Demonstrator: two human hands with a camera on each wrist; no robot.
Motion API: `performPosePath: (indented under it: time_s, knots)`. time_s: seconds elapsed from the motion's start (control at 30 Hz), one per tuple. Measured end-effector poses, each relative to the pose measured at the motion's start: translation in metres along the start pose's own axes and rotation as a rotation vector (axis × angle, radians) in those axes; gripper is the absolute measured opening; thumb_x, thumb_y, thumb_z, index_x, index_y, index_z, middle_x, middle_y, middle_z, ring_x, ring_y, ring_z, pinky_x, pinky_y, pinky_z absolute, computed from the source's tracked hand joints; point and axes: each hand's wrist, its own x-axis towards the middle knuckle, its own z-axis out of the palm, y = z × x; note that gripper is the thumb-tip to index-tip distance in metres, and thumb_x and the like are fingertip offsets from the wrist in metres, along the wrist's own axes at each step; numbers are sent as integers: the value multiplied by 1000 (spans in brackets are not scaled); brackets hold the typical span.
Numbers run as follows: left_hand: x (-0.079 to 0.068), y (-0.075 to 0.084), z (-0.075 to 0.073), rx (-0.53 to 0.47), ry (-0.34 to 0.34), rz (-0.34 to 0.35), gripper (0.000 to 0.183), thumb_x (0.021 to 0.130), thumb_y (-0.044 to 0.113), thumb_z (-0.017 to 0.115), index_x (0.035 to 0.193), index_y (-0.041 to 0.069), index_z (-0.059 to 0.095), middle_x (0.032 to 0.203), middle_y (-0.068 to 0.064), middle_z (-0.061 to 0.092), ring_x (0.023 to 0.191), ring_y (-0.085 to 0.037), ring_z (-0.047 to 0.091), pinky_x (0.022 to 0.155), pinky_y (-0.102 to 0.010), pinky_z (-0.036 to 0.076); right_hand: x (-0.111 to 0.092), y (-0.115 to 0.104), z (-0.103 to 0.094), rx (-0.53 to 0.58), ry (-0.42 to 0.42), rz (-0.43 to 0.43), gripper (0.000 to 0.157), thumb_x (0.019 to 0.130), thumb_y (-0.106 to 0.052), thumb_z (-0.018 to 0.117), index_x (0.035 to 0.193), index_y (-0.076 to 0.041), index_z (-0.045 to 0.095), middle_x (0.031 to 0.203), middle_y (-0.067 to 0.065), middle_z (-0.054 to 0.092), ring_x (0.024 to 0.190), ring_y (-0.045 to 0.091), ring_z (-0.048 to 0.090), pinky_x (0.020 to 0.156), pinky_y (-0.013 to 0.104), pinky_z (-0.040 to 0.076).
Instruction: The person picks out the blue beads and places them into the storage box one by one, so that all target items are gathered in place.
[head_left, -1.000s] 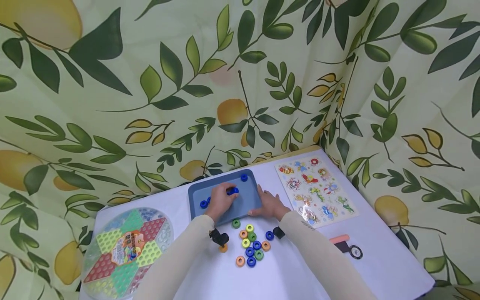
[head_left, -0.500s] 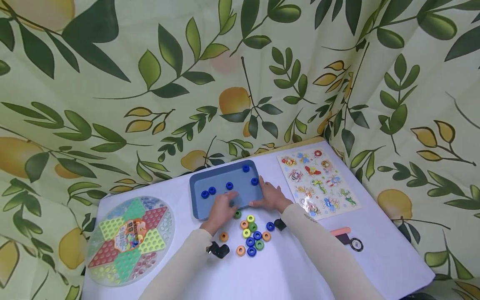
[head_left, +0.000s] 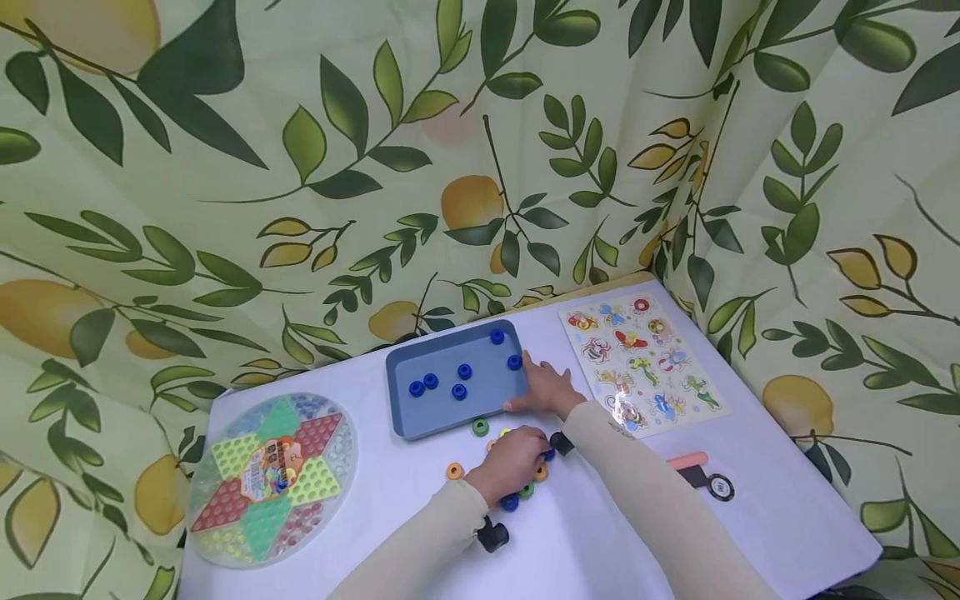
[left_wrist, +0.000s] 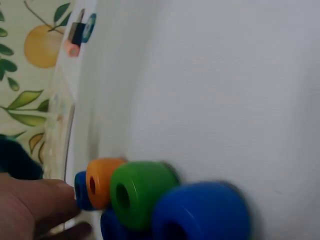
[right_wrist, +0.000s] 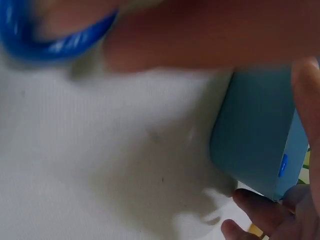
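Across the back of my view hangs a fruit-printed curtain [head_left: 420,187], with the white-covered table [head_left: 780,517] in front. On its left lies a round game board [head_left: 270,479], on its right a sheet of insect pictures [head_left: 641,367]. Between them sits the blue-grey tray [head_left: 487,392]. My right hand [head_left: 550,390] rests against its near right corner, fingers loosely spread, bracing rather than clasping it, I judge. My left hand [head_left: 512,462] marks the change: half a second ago it was over the tray's near edge, and now it is down among the loose rings. Six blue rings [head_left: 465,372] lie in the tray, one in plain sight where my fingers partly hid it, so I take it as released. Just outside the front wall lies a green ring [head_left: 480,432]; a lone orange ring [head_left: 454,477] lies left of my left hand. From the left wrist, the tip of a finger or thumb touches the farthest blue ring [left_wrist: 83,194]; I cannot tell whether I have it pinched. With more blue ones outside the tray, I judge the work only partway along.
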Motion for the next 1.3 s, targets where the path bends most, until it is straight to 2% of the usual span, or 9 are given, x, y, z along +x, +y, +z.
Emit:
performPosePath:
  time_s: [0.2, 0.3, 0.4, 0.53, 0.73, 0.83, 0.9, 1.13, 1.3]
  knots:
    - [16, 5, 15, 26, -37, -13, 4, 80, 16, 70, 80, 15, 74, 77, 4, 65, 72, -5, 60, 65, -19, 51, -2, 5, 9, -12, 1, 21, 113, 70, -61, 69, 150, -9, 9, 147, 15, 37, 138, 39, 27, 106, 71, 13]
    - [16, 4, 17, -30, -42, -40, 5, 79, 14, 71, 74, 14, 73, 72, 5, 63, 66, -3, 55, 63, -18, 49, -2, 7, 14, -14, 6, 21, 114, 69, -62, 69, 150, -9, 8, 147, 15, 37, 138, 38, 27, 106, 71, 14]
    - [12, 2, 13, -128, -28, -74, 4, 78, 11, 71, 81, 10, 74, 75, 4, 65, 68, -3, 55, 65, -17, 48, -3, 6, 15, -5, 4, 18, 115, 69, -62, 69, 150, -10, 7, 148, 15, 35, 139, 37, 26, 106, 71, 14]
    - [2, -7, -5, -270, 21, -135, 25, 77, 10, 71, 102, 5, 71, 97, -3, 71, 92, -11, 64, 84, -26, 52, -3, 6, 14, 5, 3, 10, 114, 70, -61, 69, 150, -9, 6, 148, 15, 35, 140, 36, 25, 106, 71, 14]
    - [2, -51, -34, -349, 249, -328, 35, 76, 10, 74, 111, 6, 67, 108, -9, 69, 103, -22, 63, 90, -37, 51, -4, 9, 11, -7, 11, 15, 112, 72, -61, 67, 150, -8, 6, 147, 15, 37, 139, 36, 27, 107, 70, 16]
    - [10, -76, -38, -316, 382, -422, 34, 74, 8, 75, 107, 4, 68, 105, -11, 70, 100, -24, 64, 88, -38, 52, -5, 10, 11, 24, 0, 4, 113, 72, -60, 69, 150, -7, 6, 147, 16, 36, 139, 36, 27, 107, 70, 14]
    - [15, -86, -39, -334, 412, -470, 34, 74, 7, 75, 107, 3, 68, 106, -12, 69, 102, -25, 64, 89, -39, 52, -5, 9, 11, 44, -15, -10, 113, 72, -59, 69, 150, -6, 6, 147, 17, 36, 138, 37, 27, 107, 70, 14]
    - [30, -99, -35, -335, 351, -456, 37, 76, 4, 72, 113, 0, 65, 112, -16, 67, 110, -30, 61, 94, -41, 49, -4, 8, 13, 10, -7, -25, 114, 72, -61, 68, 149, -6, 5, 147, 17, 37, 138, 36, 29, 107, 69, 17]
    - [20, -99, -29, -272, 366, -417, 34, 75, 1, 69, 110, -1, 66, 109, -15, 68, 107, -30, 62, 94, -40, 49, 1, 9, 7, 29, 12, -39, 115, 72, -61, 67, 150, -6, 2, 148, 17, 34, 139, 35, 27, 107, 70, 16]
